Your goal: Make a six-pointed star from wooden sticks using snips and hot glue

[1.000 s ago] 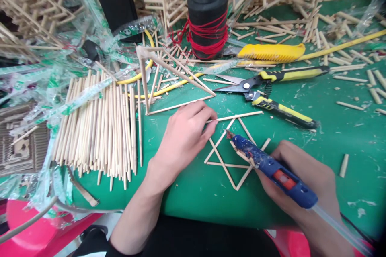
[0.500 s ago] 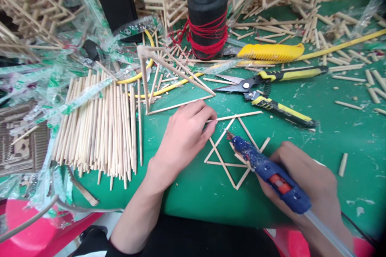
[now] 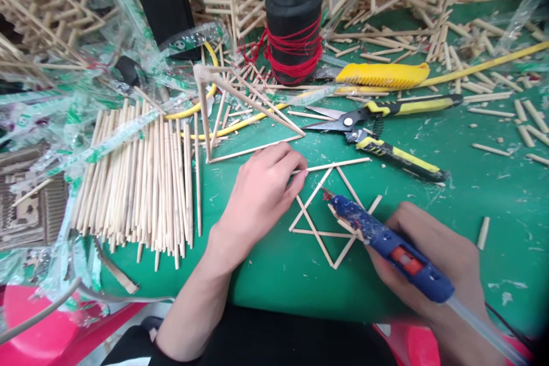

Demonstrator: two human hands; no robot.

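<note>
Thin wooden sticks form a six-pointed star (image 3: 319, 233) lying on the green table. My left hand (image 3: 270, 194) pinches the left end of the star's top stick (image 3: 338, 165) between thumb and fingers. In my right hand (image 3: 433, 257) is a blue glue gun (image 3: 377, 234) with a red window and a clear glue stick coming out of its back. Its nozzle points to the upper left, over the star's upper part, close to a crossing of sticks; I cannot tell whether it touches. The gun hides part of the star's right side.
Left lies a row of long sticks (image 3: 137, 183). Beyond my hands are a stick triangle frame (image 3: 253, 151), yellow-black shears (image 3: 364, 126), a yellow utility knife (image 3: 381, 75) and a black cone with red thread (image 3: 294, 28). Cut stick pieces (image 3: 491, 150) are scattered right; plastic wrappers (image 3: 111, 143) lie left.
The glue gun's nozzle has shifted very slightly left and up, away from the stick crossing. My left hand stays on the top stick, and the star keeps its shape.
</note>
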